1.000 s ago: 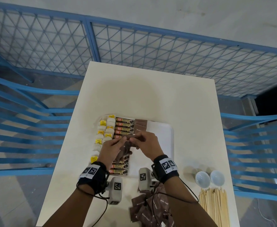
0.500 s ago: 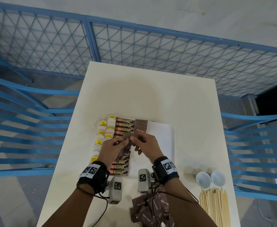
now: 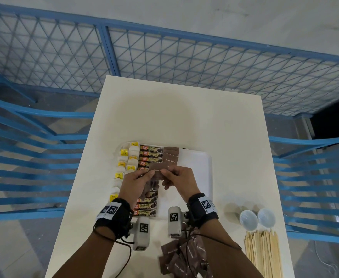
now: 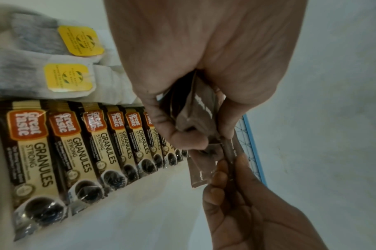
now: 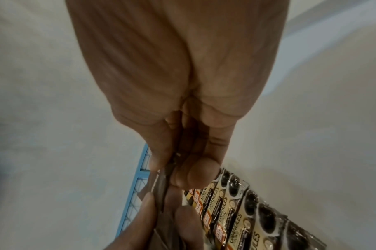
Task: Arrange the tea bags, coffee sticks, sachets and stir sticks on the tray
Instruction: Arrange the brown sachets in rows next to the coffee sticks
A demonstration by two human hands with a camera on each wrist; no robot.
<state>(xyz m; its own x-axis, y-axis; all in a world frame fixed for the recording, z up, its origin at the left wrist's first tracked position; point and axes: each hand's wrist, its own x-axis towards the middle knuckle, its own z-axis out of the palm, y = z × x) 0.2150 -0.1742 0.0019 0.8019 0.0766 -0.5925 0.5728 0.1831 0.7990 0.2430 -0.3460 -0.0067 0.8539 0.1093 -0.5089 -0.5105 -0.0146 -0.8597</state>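
A white tray (image 3: 196, 163) holds a column of tea bags (image 3: 124, 157) with yellow tags, a row of coffee sticks (image 3: 150, 153) and a few brown sugar sachets (image 3: 171, 157). Above the coffee sticks, my left hand (image 3: 144, 173) grips a bundle of brown sachets (image 4: 195, 108). My right hand (image 3: 164, 173) pinches the top sachet (image 3: 157, 169) of that bundle between thumb and fingers (image 5: 195, 170). In the left wrist view the coffee sticks (image 4: 75, 152) and tea bags (image 4: 54, 76) lie under the hand.
A loose pile of brown sachets (image 3: 184, 257) lies at the table's near edge under my right forearm. Wooden stir sticks (image 3: 263, 253) lie at the near right, behind two small white cups (image 3: 248, 219). Blue mesh fencing (image 3: 184, 63) surrounds the table.
Both hands stay together over the tray. The pinched sachet has come further out of the bundle and now shows flat between the fingertips.
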